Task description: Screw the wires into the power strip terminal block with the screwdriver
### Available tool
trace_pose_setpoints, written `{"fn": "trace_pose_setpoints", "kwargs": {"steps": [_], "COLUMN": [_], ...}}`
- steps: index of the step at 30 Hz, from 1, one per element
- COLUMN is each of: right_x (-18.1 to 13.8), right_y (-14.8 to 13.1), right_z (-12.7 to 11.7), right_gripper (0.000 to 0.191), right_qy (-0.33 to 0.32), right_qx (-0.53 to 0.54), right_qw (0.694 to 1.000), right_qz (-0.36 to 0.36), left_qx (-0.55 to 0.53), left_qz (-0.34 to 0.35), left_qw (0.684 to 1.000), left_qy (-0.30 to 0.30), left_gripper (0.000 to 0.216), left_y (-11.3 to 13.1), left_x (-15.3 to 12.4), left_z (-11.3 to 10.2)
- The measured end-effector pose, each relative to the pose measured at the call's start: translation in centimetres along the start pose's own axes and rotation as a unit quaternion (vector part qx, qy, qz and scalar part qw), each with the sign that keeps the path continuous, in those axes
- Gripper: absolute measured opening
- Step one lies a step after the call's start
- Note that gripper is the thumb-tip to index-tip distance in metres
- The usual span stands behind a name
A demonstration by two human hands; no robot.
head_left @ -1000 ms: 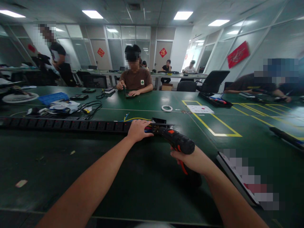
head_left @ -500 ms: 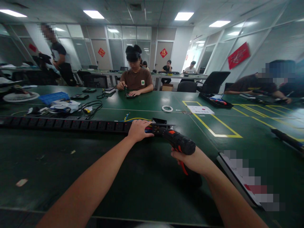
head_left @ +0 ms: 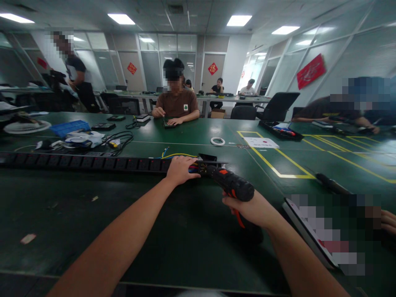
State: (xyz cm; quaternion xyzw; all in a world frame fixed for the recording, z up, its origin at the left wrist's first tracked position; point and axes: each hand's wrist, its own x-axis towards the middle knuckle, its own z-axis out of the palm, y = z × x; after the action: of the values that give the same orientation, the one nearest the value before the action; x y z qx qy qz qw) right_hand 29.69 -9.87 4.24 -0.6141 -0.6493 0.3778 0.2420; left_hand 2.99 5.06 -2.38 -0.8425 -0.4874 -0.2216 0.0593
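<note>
A long black power strip [head_left: 93,163] lies across the green table [head_left: 173,231]. Its right end is open, with coloured wires [head_left: 173,155] coming out. My left hand [head_left: 180,170] rests closed over that open end, pressing on it. My right hand [head_left: 252,208] grips the handle of a black and red electric screwdriver [head_left: 230,185]. The tool's tip points left into the open end of the strip, right beside my left fingers.
A phone [head_left: 312,235] lies at my right, with another person's hand [head_left: 388,220] at the frame edge. A roll of white tape [head_left: 217,141], a paper sheet [head_left: 261,142], cables [head_left: 119,140] and a blue tray [head_left: 69,127] sit farther back. A person [head_left: 176,105] sits opposite; others work nearby.
My hands and the screwdriver have hardly moved. A dark rod on the table at the right has slid left, and another person's hand has come in at the right edge.
</note>
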Motion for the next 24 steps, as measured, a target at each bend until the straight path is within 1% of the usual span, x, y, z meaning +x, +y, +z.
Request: {"fn": "trace_pose_setpoints", "kwargs": {"steps": [10,16,24], "right_x": [-0.06,-0.19,-0.06], "right_y": [-0.14,-0.49,-0.12], "right_z": [-0.16,-0.13,-0.07], "right_gripper": [0.013,0.018,0.019], "right_qy": [-0.006,0.000,-0.002], "right_qx": [-0.017,0.001,0.004], "right_qw": [1.000,1.000,1.000], "right_qz": [-0.004,0.011,0.005], "left_qx": [-0.002,0.002,0.002], "left_qz": [0.002,0.001,-0.001], "left_qw": [1.000,1.000,1.000], "left_qy": [0.001,0.005,0.001], "left_gripper": [0.077,0.076,0.077], "left_y": [-0.19,-0.14,-0.01], "left_x": [-0.01,-0.01,-0.02], "left_z": [0.11,0.10,0.06]}}
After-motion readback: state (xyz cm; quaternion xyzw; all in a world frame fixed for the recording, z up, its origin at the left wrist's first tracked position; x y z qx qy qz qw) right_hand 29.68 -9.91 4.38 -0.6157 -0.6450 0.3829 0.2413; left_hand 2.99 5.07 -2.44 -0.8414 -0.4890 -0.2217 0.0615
